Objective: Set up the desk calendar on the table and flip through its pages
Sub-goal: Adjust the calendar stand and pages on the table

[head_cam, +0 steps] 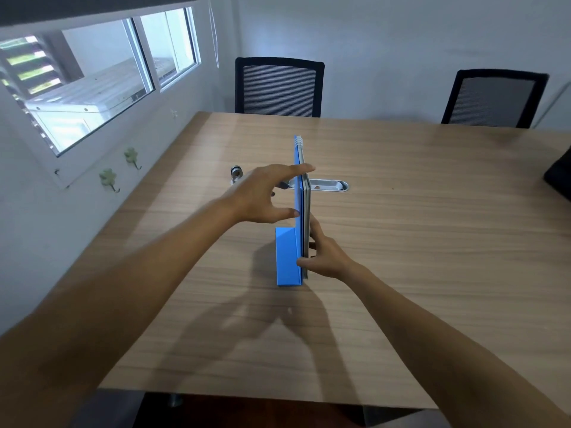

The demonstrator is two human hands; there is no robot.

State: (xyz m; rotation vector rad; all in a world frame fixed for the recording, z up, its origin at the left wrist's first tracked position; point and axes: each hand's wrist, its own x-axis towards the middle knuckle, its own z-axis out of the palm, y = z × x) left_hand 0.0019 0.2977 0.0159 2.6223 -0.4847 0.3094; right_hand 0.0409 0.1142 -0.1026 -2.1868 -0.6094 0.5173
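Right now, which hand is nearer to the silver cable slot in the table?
Left. The left hand is spread just beside the cable slot, its fingers against the calendar. The right hand grips the calendar's near end, farther from the slot.

calendar (pixel 301 211) edge-on, pages unreadable | my right fingers (pixel 312 233) partly behind it | dark object (pixel 560 177) cut by right edge | counter (pixel 401 242) slot partly hidden

left hand (pixel 262 196) spread, right hand (pixel 324 254) gripping — arms outstretched
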